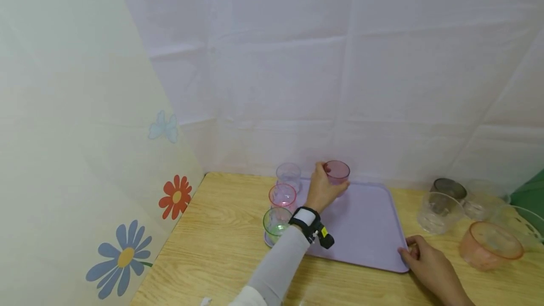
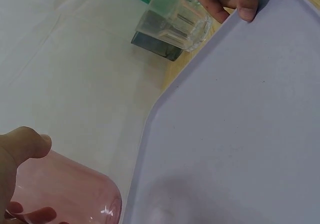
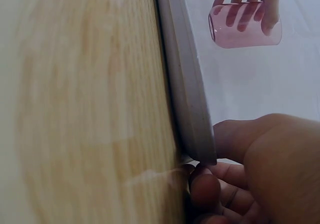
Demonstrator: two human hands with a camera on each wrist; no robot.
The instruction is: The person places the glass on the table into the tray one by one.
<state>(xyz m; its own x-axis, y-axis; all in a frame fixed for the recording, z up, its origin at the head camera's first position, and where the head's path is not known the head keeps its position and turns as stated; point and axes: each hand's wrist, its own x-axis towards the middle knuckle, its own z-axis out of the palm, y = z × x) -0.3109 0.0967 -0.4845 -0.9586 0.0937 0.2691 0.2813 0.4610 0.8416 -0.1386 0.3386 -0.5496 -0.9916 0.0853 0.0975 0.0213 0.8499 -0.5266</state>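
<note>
Pink, see-through material curves inside my left hand: a cup, its open end up, which I hold with the thumb on one side and the fingers wrapped round the other. It hangs raised off the lilac tray, near the far edge, in front of the white sheet behind the table.

My right hand pinches the tray's near right corner, the thumb over the rim and the other fingers curled beneath it.

Along the tray's left side I have three see-through cups in a row: a faintly tinted cup at the back, a red-rimmed cup in the middle and a green-rimmed cup nearest me. To the right of the tray, on the wood-grained top, a dark grey cup stands close to a clear mug, and an orange-tinted cup sits near my right hand.

The black strap on my left wrist carries a white patch and a yellow tag; any lettering on either is too small for me to read. Red and blue flowers decorate the pale side panel at my left.
</note>
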